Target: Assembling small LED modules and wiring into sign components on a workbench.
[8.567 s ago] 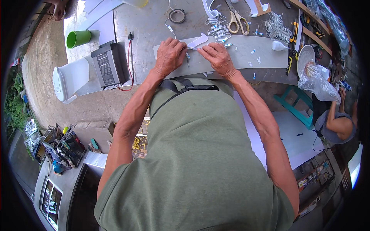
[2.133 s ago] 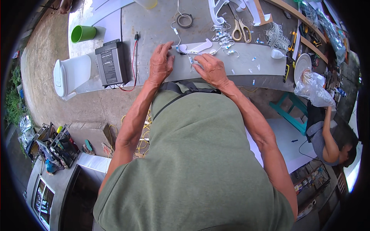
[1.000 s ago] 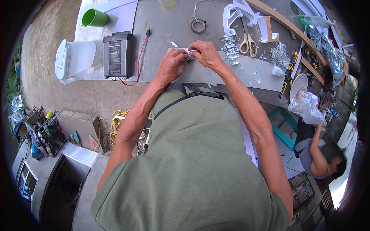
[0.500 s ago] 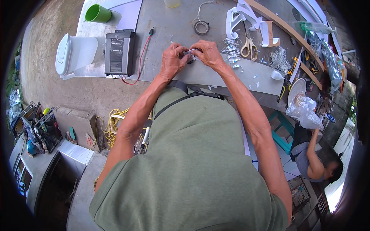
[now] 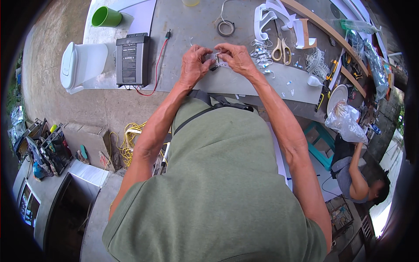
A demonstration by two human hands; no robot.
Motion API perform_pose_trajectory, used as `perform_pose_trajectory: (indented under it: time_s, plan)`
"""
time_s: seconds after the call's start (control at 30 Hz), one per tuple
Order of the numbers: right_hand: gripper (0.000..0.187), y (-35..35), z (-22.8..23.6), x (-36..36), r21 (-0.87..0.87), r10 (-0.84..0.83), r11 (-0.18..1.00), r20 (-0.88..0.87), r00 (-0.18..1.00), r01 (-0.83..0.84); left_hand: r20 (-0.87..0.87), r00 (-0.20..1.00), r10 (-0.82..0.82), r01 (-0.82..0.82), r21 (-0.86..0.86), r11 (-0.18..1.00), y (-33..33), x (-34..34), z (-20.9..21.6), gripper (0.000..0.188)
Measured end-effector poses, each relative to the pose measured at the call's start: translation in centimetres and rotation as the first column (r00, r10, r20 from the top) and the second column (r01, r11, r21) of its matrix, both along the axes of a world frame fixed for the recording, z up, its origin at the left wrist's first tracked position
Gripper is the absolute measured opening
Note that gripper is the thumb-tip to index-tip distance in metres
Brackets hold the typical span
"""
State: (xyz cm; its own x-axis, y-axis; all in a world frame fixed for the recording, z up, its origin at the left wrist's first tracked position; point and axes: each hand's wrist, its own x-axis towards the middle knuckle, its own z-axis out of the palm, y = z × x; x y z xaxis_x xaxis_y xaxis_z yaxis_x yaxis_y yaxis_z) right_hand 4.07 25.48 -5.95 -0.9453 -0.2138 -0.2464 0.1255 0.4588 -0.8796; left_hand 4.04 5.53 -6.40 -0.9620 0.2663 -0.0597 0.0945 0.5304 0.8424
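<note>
A person in a green shirt (image 5: 209, 174) bends over a grey table (image 5: 187, 26), with both bare hands close together near its edge. The left hand (image 5: 192, 67) and the right hand (image 5: 240, 60) face each other, with a small gap between them. A small white piece (image 5: 223, 64) is in that gap, right by the fingertips of the right hand and just beside the left thumb. The fingers of both hands are bent toward their thumbs, but the piece is so tiny that I cannot tell which hand is pinching it.

Under the right wrist is a long pale sheet (image 5: 283, 83). Just past the right hand, on its right, is a messy pile of small wired pieces (image 5: 262, 53) in white and blue. Scissors (image 5: 280, 40) lie next to the pile. A roll of tape (image 5: 225, 35) lies farther back, past the hands. Over to the left are a black box (image 5: 132, 61) with a red wire (image 5: 162, 56) and a green cup (image 5: 106, 16). On the far right, another person (image 5: 355, 177) has a hand by a clear plastic bag (image 5: 345, 122).
</note>
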Motion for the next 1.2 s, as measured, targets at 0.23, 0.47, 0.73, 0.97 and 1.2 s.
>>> perform_pose_trajectory:
  time_s: [0.23,0.47,0.73,0.97,1.2]
  plan:
    - [0.038,-0.7,1.0,2.8,0.079,-0.093,0.991,-0.163,0.982,0.107,-0.026,0.999,-0.019,0.019,0.000,1.000,-0.2,0.2,-0.3,0.032]
    - [0.041,-2.0,0.7,4.0,0.198,-0.092,0.962,-0.407,0.909,0.187,-0.158,0.986,-0.060,0.051,-0.056,0.997,-0.1,0.4,-0.3,0.027]
    - [0.023,-1.7,0.0,4.9,0.260,-0.106,0.933,-0.464,0.879,0.250,-0.274,0.951,-0.143,0.081,-0.225,0.971,-0.4,0.5,0.8,0.022]
    - [0.012,-1.4,0.2,4.3,0.262,-0.104,0.943,-0.354,0.929,0.205,-0.292,0.937,-0.189,0.099,-0.296,0.950,-0.2,0.1,0.8,0.025]
    - [0.016,0.6,0.2,3.7,0.204,-0.012,0.976,-0.280,0.960,0.072,-0.274,0.937,-0.216,0.120,-0.328,0.937,0.2,-0.1,1.0,0.022]
